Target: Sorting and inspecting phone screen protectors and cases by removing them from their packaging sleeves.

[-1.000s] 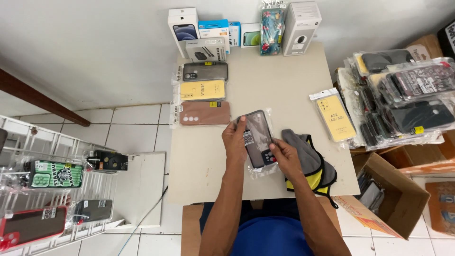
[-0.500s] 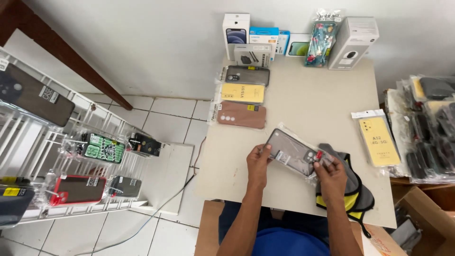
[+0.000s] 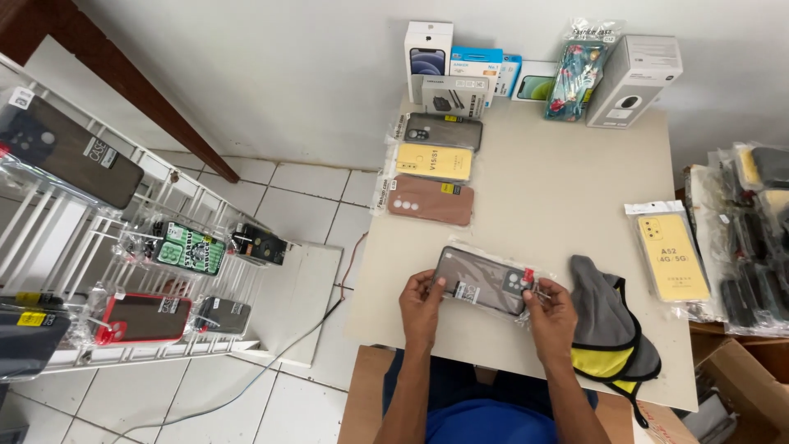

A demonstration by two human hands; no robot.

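Observation:
I hold a dark grey phone case in a clear plastic sleeve (image 3: 481, 279) flat above the near part of the beige table (image 3: 551, 181). My left hand (image 3: 421, 306) grips its left end. My right hand (image 3: 549, 311) pinches its right end by the camera cutout and a small red tag. Just right of my right hand a grey and yellow cloth (image 3: 610, 333) lies on the table.
Three packaged cases lie in a column: dark (image 3: 442, 131), yellow (image 3: 434, 162), brown (image 3: 429, 200). Boxes (image 3: 633, 80) line the wall. A yellow packaged case (image 3: 672, 251) lies at right beside piled cases (image 3: 752, 238). A white wire rack (image 3: 107, 271) with hung cases stands left.
The view has swung left and closer. The sleeved case has turned from upright to nearly level between my hands, which now hold it by its two ends.

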